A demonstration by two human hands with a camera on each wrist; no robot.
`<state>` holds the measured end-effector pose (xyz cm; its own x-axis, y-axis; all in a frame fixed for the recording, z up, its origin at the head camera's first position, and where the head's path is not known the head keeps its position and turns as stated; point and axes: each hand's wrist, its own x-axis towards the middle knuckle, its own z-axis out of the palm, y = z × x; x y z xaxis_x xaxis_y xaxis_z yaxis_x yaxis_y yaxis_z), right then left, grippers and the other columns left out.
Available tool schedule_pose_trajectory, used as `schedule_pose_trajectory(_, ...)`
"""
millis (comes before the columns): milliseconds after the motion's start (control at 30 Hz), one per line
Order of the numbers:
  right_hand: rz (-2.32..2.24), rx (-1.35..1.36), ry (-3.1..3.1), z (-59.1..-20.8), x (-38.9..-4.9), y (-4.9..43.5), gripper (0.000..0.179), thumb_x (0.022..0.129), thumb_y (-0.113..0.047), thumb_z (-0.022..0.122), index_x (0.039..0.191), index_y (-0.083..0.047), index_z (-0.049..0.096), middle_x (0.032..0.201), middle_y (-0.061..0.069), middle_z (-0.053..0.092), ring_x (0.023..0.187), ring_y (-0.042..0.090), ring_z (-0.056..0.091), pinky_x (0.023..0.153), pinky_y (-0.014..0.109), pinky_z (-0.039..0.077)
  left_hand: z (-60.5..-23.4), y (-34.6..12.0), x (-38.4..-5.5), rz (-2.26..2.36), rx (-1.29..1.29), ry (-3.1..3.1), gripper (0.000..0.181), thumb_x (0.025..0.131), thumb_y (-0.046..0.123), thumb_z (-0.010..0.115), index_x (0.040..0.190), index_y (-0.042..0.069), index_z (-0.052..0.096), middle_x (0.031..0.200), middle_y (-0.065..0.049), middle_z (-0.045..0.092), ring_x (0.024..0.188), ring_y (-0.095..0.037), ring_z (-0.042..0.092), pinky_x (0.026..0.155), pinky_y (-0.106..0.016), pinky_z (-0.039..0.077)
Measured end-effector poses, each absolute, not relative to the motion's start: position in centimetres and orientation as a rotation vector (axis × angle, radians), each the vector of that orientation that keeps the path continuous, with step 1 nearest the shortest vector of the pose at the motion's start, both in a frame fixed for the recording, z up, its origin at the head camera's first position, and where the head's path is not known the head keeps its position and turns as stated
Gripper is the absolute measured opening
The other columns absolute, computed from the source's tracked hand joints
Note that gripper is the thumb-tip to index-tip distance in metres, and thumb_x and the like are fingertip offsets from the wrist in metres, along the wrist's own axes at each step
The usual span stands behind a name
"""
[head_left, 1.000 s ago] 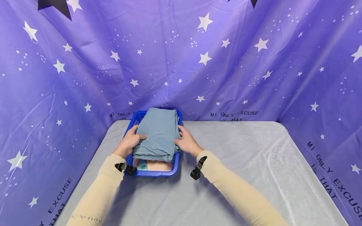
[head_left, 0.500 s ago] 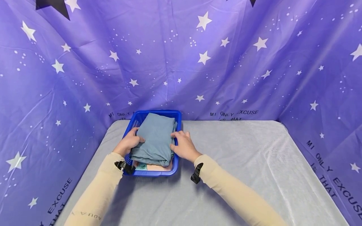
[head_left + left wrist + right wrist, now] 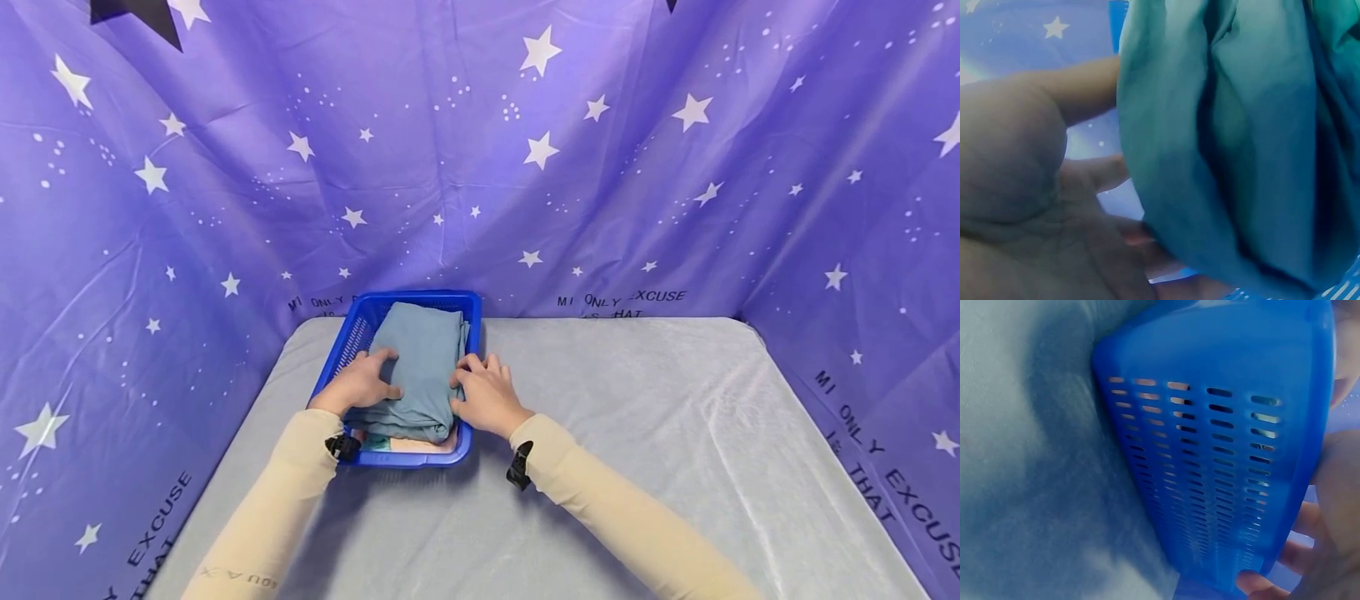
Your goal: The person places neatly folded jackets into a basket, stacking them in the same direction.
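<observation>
A folded grey-blue cloth [image 3: 422, 354] lies in a blue plastic basket [image 3: 411, 460], on top of a pinkish folded fabric [image 3: 420, 447] with a green patch. My left hand [image 3: 356, 383] reaches over the basket's left side, thumb and fingers spread against the cloth's left part. In the left wrist view, the cloth [image 3: 1222, 144] hangs in loose folds beside the left hand [image 3: 1035, 187], whose fingertips go behind it. My right hand [image 3: 486, 393] is at the right rim, fingers loosely bent at the cloth's edge. The right wrist view shows the right hand [image 3: 1329, 537] along the slotted basket wall [image 3: 1210, 444].
The basket stands on a table with a grey cover [image 3: 637, 433], near its back left. A purple star-printed curtain [image 3: 465, 167] encloses the back and both sides. Black straps with small devices sit on both wrists.
The grey-blue cloth has settled lower and nearer in the basket. My right hand has loosened from its edge and come slightly nearer; my left hand has moved right over the cloth.
</observation>
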<state>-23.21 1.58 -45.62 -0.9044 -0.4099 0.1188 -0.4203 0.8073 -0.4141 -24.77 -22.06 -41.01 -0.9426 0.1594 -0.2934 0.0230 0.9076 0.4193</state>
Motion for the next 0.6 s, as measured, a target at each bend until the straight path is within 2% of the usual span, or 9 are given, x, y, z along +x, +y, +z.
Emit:
schedule_pose_trajectory(167, 0.690, 0.686, -2.999, -45.5, -23.0, 1.7, 0.025, 0.094, -0.029, 0.068, 0.116, -0.019, 0.074, 0.144, 0.002, 0.054, 0.117, 0.031, 0.043, 0.093, 0.046, 0.035, -40.9, -21.1, -24.2, 0.422, 0.108, 2.769, 0.081, 0.091, 0.039, 0.075, 0.157, 0.012, 0.036, 0.152, -0.037, 0.030, 0.130, -0.054, 0.049, 0.101, -0.066, 0.046)
schedule_pose_trajectory(267, 0.731, 0.695, -2.997, -45.6, -23.0, 1.9, 0.026, 0.096, -0.030, 0.067, 0.119, -0.019, 0.073, 0.145, 0.004, 0.053, 0.118, 0.031, 0.043, 0.095, 0.046, 0.036, -40.9, -20.6, -24.1, 0.350, 0.096, 2.793, 0.081, 0.090, 0.043, 0.075, 0.157, 0.013, 0.038, 0.150, -0.036, 0.034, 0.127, -0.052, 0.052, 0.099, -0.066, 0.047)
schedule_pose_trajectory(433, 0.909, 0.732, -2.908, -46.1, -23.0, 2.6, 0.025, 0.096, -0.030, 0.068, 0.117, -0.017, 0.071, 0.141, 0.005, 0.057, 0.117, 0.030, 0.045, 0.098, 0.047, 0.037, -40.7, -19.9, -24.0, 0.280, 0.091, 2.828, 0.080, 0.091, 0.046, 0.073, 0.156, 0.013, 0.040, 0.155, -0.035, 0.030, 0.135, -0.051, 0.043, 0.100, -0.067, 0.046)
schedule_pose_trajectory(600, 1.154, 0.778, -2.757, -46.4, -22.8, 3.9, 0.023, 0.095, -0.023, 0.068, 0.116, -0.013, 0.071, 0.135, 0.007, 0.059, 0.116, 0.032, 0.046, 0.102, 0.050, 0.038, -40.4, -19.3, -23.5, 0.257, 0.112, 2.846, 0.079, 0.092, 0.046, 0.072, 0.156, 0.012, 0.041, 0.163, -0.032, 0.021, 0.143, -0.052, 0.032, 0.104, -0.069, 0.042)
